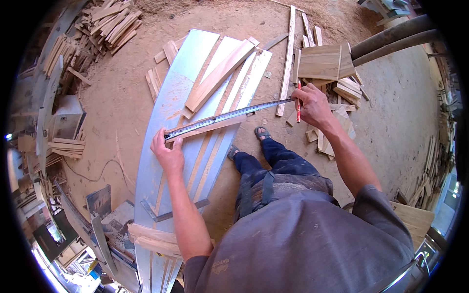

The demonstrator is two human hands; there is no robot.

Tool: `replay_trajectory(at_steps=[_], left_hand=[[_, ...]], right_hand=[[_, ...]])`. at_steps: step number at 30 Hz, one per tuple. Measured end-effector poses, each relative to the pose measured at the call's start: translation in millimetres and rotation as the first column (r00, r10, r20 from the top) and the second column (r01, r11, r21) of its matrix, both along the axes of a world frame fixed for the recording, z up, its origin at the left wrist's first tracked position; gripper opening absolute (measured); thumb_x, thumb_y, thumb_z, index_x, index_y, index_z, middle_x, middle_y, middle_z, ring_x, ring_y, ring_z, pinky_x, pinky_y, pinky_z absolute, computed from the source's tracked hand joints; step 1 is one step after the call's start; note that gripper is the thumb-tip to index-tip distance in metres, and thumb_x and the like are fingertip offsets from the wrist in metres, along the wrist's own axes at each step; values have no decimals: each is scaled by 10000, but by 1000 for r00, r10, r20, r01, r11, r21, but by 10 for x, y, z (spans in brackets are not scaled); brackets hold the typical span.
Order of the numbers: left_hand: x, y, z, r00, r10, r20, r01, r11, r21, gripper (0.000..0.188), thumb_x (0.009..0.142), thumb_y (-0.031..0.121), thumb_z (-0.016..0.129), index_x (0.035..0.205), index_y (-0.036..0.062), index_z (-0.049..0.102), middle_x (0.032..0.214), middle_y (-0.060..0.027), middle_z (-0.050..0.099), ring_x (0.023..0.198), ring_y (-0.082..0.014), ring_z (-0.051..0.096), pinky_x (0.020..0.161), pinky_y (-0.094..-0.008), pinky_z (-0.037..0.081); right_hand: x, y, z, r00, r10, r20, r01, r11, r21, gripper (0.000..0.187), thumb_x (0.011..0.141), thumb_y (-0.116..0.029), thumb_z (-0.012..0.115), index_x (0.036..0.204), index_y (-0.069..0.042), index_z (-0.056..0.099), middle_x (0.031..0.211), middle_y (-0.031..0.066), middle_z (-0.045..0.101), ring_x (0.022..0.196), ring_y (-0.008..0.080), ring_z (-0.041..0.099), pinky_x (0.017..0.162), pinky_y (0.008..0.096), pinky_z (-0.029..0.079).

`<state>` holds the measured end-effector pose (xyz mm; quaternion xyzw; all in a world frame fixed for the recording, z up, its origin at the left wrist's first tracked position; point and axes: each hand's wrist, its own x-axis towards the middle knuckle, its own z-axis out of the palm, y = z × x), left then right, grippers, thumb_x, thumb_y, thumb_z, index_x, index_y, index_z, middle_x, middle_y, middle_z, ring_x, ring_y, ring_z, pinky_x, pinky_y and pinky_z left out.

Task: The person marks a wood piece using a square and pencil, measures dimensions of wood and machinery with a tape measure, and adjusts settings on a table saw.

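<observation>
Now tape measure (229,116) spans between both hands' fingers, right hand (311,105) also gripping pencil (298,100).

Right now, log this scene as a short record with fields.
Setting: wood workshop, sawdust floor
Left hand: pins one tape end onto a strip
Right hand: holds the other tape end and a red pencil
Tape: stretched between both hands
Strip: lies across the metal sheet, under the tape
Plank: lies on the sheet, beyond the tape
Square: on the sheet, near the person
Offcuts: stacked beyond the right hand
</observation>
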<state>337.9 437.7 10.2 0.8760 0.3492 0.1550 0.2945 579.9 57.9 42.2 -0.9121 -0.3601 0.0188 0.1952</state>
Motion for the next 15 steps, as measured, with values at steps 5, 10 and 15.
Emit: replay_trajectory(at_steps=[5,10,15], left_hand=[[-15,26,-39,1000,22,1,-22,1000,-19,617,770,44,813,1350,26,604,1382,-121,594,1330,-317,466,1159,-414,383],[7,4,-2,999,33,-25,-34,999,-23,620,777,39,806,1361,23,598,1386,-122,592,1338,-315,463,1166,-410,377],[20,-13,17,998,56,-31,-57,997,-52,622,787,32,801,1373,24,591,1399,-122,584,1349,-308,458,1173,-404,373]], right_hand=[[-15,12,26,1000,-2,-8,2,1000,8,123,800,-52,668,918,-78,690,836,112,636,890,317,621,774,427,513],[-18,7,43,1000,-5,-11,5,1000,-18,123,805,-57,664,923,-77,692,841,113,639,898,320,624,781,426,511],[-23,6,49,1000,-12,-27,12,1000,-17,129,809,-62,665,931,-80,702,841,117,638,900,321,624,784,429,511]])
